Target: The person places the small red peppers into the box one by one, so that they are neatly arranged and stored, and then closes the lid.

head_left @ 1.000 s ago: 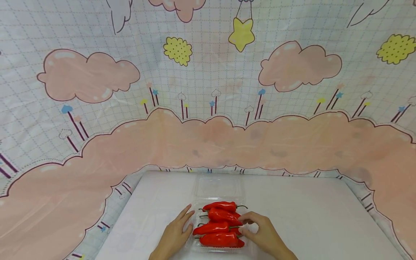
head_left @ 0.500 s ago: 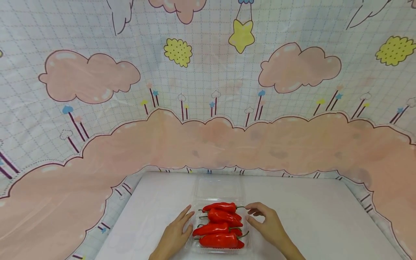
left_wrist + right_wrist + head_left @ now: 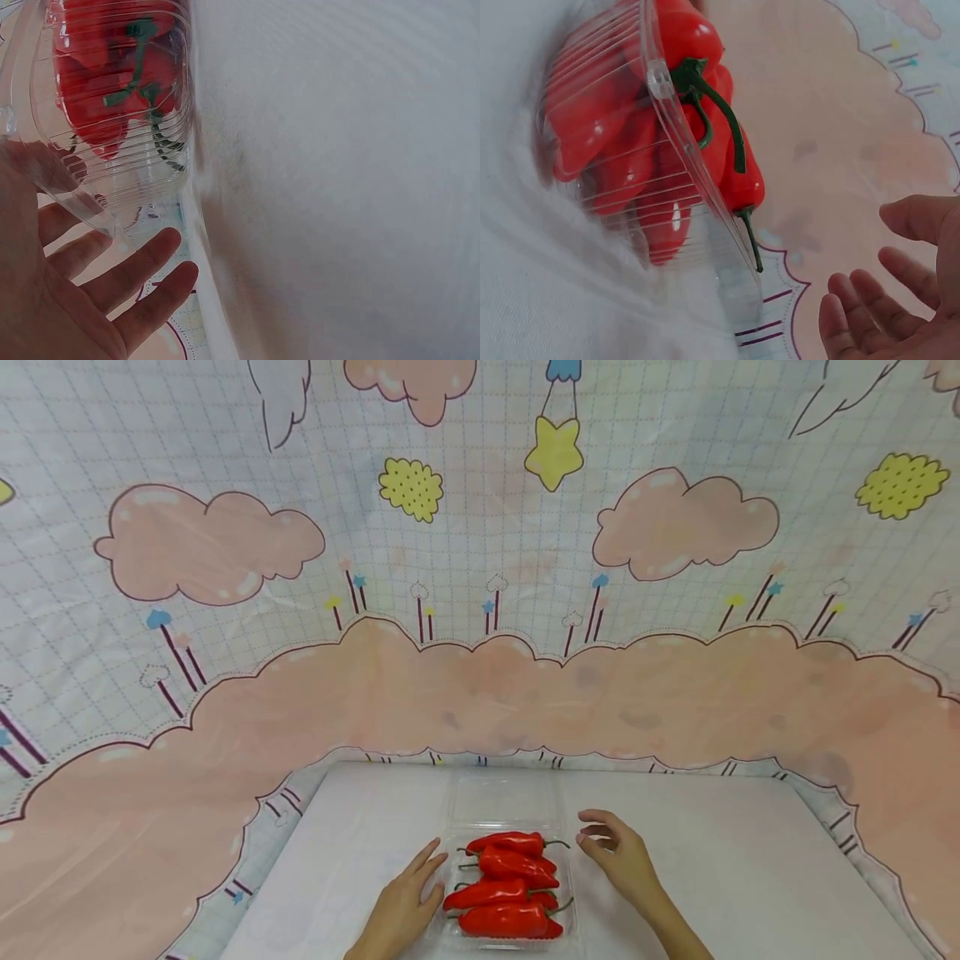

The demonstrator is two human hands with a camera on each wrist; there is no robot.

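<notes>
Several red peppers [image 3: 506, 920] with green stems lie crosswise in a clear plastic clamshell box [image 3: 512, 943]; a few stems stick out over its right rim. My left hand [image 3: 399, 903] rests at the box's left side, fingers extended; in the left wrist view its thumb side overlaps the box's ribbed wall [image 3: 112, 184], the other fingers spread apart. Off the box's right side is my right hand [image 3: 618, 857], fingers loosely bent and holding nothing. The right wrist view has this hand [image 3: 896, 300] apart from the peppers [image 3: 694, 37].
The box's clear lid [image 3: 504, 800] lies folded back on the far side. Beneath everything is a white tabletop [image 3: 712, 860]. Behind it hangs a patterned cloth [image 3: 480, 693] with pink clouds and stars, which also borders the table's sides.
My right hand has let go of the peppers at the box's right side and drawn away to the right and upward. The left hand stays in place.
</notes>
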